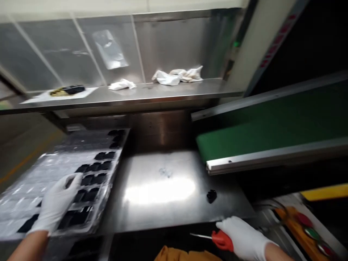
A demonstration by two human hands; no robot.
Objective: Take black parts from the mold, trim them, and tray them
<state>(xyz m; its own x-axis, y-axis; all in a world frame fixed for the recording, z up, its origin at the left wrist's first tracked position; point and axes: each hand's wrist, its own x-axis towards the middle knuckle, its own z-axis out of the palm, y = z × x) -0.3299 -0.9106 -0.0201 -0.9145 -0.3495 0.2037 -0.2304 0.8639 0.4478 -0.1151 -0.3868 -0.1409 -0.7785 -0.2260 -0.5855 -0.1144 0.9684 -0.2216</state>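
Loose black part apart from both hands, tool tip exposed

On my left, the white-gloved left hand point(58, 201) is low over the plastic tray point(29, 177), beside rows of black pieces point(99, 178). Its grip is partly curled, with a gap by the thumb; I cannot tell whether it has hold of anything. A low drag of that glove could, I judge, knock pieces out of line. The nearest ones lie just beside the fingertips.

Toward the right, the loose black part point(211, 196) sits on the steel tabletop point(152, 214), beyond and slightly left of my right hand point(241, 237), not touching it. That grip is closed around a red-handled tool point(223, 240). Its thin tip points left near the front edge; a careless swing could scratch the steel or sweep the part away.
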